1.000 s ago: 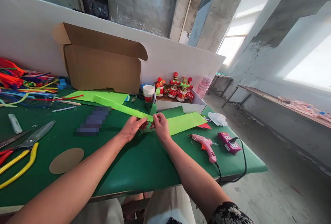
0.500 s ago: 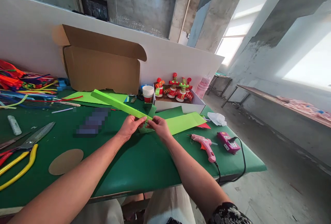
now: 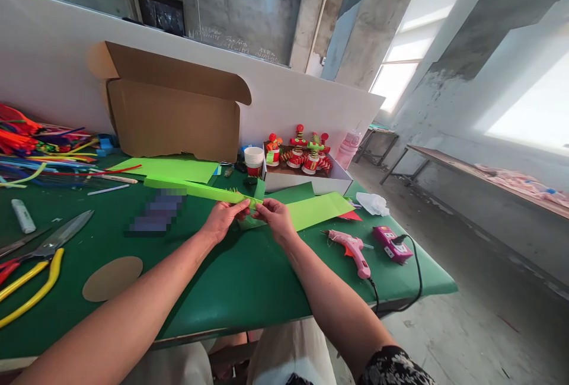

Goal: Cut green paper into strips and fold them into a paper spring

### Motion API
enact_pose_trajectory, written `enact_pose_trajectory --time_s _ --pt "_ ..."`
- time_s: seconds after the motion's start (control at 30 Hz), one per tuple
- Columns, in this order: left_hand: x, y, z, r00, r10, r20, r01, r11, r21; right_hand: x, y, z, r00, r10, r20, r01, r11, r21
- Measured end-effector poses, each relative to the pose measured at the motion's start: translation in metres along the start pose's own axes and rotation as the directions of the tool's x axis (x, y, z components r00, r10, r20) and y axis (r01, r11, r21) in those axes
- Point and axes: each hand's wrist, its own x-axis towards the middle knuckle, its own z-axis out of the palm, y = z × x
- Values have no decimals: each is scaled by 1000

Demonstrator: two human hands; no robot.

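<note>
A long light-green paper strip (image 3: 195, 189) stretches out to the left from between my hands, above the table. My left hand (image 3: 224, 219) pinches it near its right end. Right beside it, my right hand (image 3: 274, 217) pinches the tip of the same strip, the fingertips of both hands almost touching. Behind the fingers stands a darker green folded paper piece (image 3: 260, 188). A wide light-green paper sheet (image 3: 320, 210) lies just right of my right hand, partly over a dark green sheet (image 3: 297, 193).
A pink glue gun (image 3: 351, 249) and a purple power block (image 3: 392, 244) with a cord lie to the right. Yellow-handled shears (image 3: 48, 260) and a cardboard disc (image 3: 113, 278) are at left. Behind stand paper cups (image 3: 253, 160), a box of red figures (image 3: 306, 183) and an open cardboard box (image 3: 173, 118).
The strip's far left end has dropped, so it now lies flatter and nearer the table. Both hands stay in nearly the same place, still pinching it.
</note>
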Motion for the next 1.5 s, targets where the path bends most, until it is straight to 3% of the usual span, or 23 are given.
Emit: enact_pose_trajectory --time_s 0.23,0.5,0.83,1.17,1.5 --pt "-3 0 3 995 -46 89 44 998 35 0 4 2 999 26 -25 -24 998 51" --pt "2 0 0 999 -39 18 37 996 80 1 1 2 983 183 29 -185 966 179" --pt "1 -3 -4 996 -66 -59 67 998 20 1 11 10 983 186 1 -180 949 261" --pt "-4 1 11 985 -167 -52 163 984 -70 -4 5 -1 970 241 28 -241 944 226" --pt "-7 -1 7 978 -195 -68 189 978 -84 4 4 4 971 234 46 -238 960 147"
